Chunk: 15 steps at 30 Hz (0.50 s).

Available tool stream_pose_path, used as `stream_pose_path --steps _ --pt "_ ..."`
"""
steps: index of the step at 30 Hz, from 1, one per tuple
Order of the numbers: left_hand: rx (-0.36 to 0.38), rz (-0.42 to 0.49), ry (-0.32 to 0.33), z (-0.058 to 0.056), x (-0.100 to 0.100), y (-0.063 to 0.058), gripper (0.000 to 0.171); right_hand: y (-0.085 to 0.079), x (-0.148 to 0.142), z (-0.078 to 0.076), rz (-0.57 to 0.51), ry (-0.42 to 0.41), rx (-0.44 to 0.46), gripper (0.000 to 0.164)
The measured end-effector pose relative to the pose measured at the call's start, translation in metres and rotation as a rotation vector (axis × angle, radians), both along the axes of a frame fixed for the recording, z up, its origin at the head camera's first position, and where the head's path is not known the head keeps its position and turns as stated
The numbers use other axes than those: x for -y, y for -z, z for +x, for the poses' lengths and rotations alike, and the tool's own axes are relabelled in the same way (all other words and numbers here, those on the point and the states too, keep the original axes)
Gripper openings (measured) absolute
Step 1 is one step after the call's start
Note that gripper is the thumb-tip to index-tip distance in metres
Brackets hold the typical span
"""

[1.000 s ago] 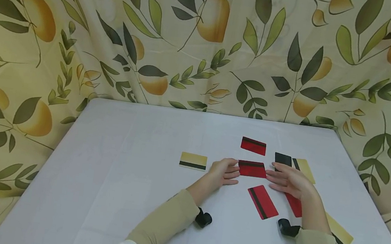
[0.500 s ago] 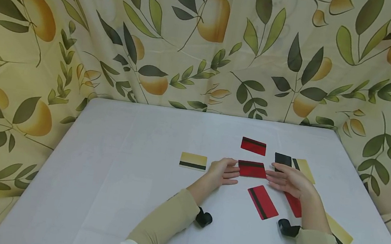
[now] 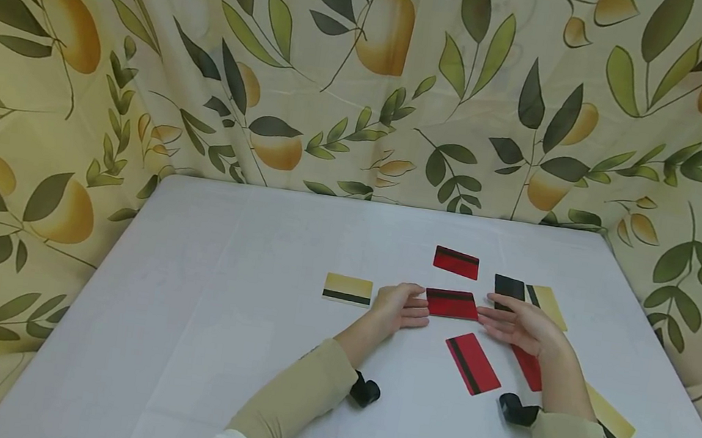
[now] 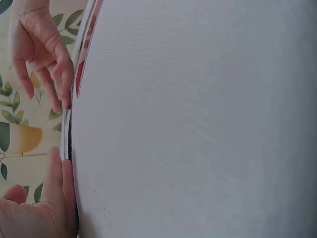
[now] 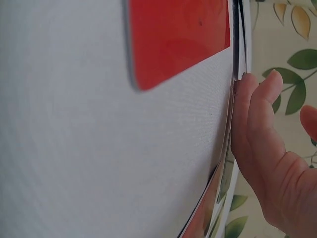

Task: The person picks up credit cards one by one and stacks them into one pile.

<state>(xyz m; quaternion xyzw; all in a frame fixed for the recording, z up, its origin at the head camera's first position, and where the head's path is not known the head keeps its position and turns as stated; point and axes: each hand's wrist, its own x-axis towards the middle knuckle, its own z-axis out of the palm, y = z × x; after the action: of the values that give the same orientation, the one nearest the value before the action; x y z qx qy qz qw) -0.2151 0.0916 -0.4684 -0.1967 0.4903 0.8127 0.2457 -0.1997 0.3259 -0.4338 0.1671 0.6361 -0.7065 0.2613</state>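
Observation:
A red card with a dark stripe [image 3: 451,306] lies flat on the white table between the two hands. My left hand [image 3: 398,306] is at its left end, fingertips right at the short edge. Opposite it, my right hand [image 3: 520,325] has its fingertips at the right edge. Both hands keep their fingers nearly straight. Seen edge-on in the left wrist view, the card's side [image 4: 67,134] spans the gap between my left fingers [image 4: 68,191] and the other hand. In the right wrist view my right fingers [image 5: 255,109] meet its near end.
Red cards lie above [image 3: 455,262] and below [image 3: 473,364] the middle one. A gold card [image 3: 348,289] is left of the hands. At the right are a black card [image 3: 509,286], a gold card [image 3: 549,304], a partly covered red card [image 3: 527,368] and another gold card [image 3: 611,416].
The middle red card has slid very slightly to the left between my hands. Both hands stay almost where they were, and the other cards lie as before.

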Motion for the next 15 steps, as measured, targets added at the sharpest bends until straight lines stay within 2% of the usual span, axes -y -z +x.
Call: stream_pose_path --steps 5,11,15 --pt "0.010 -0.013 -0.008 -0.0005 -0.0008 -0.0044 0.032 -0.0003 -0.0003 -0.0004 -0.003 -0.004 0.008 0.061" --pt "0.018 -0.019 -0.012 -0.0014 -0.0001 -0.0069 0.033 0.0006 -0.0007 -0.0016 0.039 -0.060 0.013 0.057" --pt "0.010 -0.031 0.021 -0.0021 0.0011 -0.0060 0.033 0.0021 0.0001 -0.0015 0.020 -0.069 0.011 0.056"
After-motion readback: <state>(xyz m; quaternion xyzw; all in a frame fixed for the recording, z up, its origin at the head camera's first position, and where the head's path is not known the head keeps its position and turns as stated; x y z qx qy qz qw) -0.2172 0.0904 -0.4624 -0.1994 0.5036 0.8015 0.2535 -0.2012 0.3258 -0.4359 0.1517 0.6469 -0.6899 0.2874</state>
